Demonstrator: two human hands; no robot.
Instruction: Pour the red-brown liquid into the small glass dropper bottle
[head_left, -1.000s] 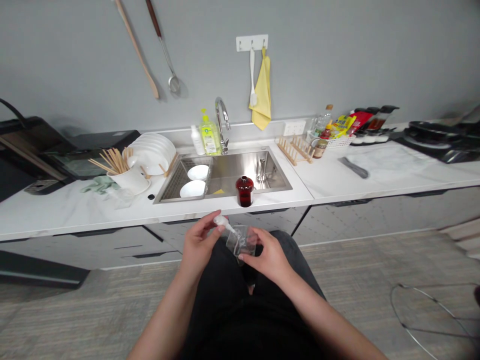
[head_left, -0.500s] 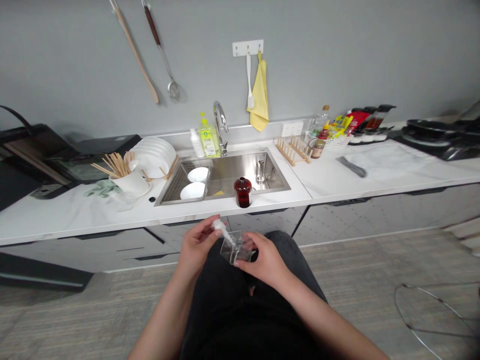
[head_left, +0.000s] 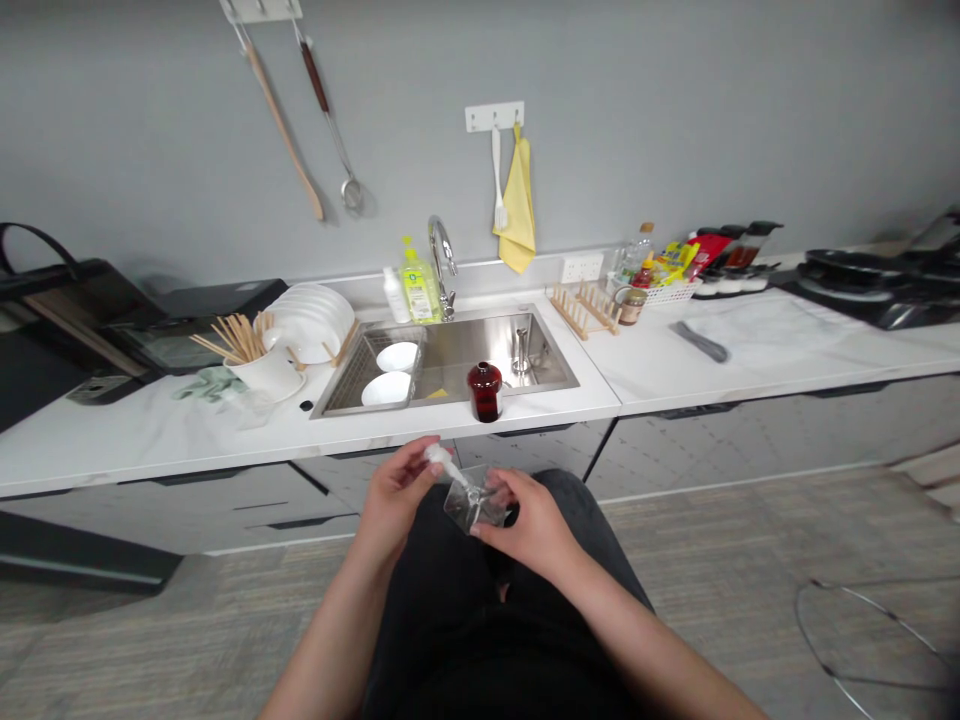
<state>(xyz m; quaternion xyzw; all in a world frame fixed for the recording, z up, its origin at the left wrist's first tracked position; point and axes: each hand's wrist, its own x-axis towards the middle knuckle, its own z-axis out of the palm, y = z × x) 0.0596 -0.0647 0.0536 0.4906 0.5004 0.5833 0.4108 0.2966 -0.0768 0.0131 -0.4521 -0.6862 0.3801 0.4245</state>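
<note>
The left hand [head_left: 394, 492] is pinching a white nozzle [head_left: 441, 457]; the right hand [head_left: 538, 515] is gripping a clear container [head_left: 486, 512]. Little is changing: between the hands, they are still overlapping, touching perhaps, though blurred.

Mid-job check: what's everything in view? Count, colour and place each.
nozzle piece: 1, white, in left hand
clear container: 1, transparent, in right hand
red bottle: 1, dark red, on counter
sink: 1, steel, in counter
bowls: 2, white, sink's left side
faucet: 1, chrome, behind sink
pump bottle: 1, yellow-green, behind sink
plates: several, white, left of sink
sticks: many, tan, in white holder
hanging cloth: 1, yellow, on wall
strainer: 1, brown-handled, on wall
wooden tool: 1, tan, on wall
rack: 1, wooden, right of sink
basket: 1, white, right of rack
pan: 1, black, far right
hands, left and right: 2, bare, before counter
</note>
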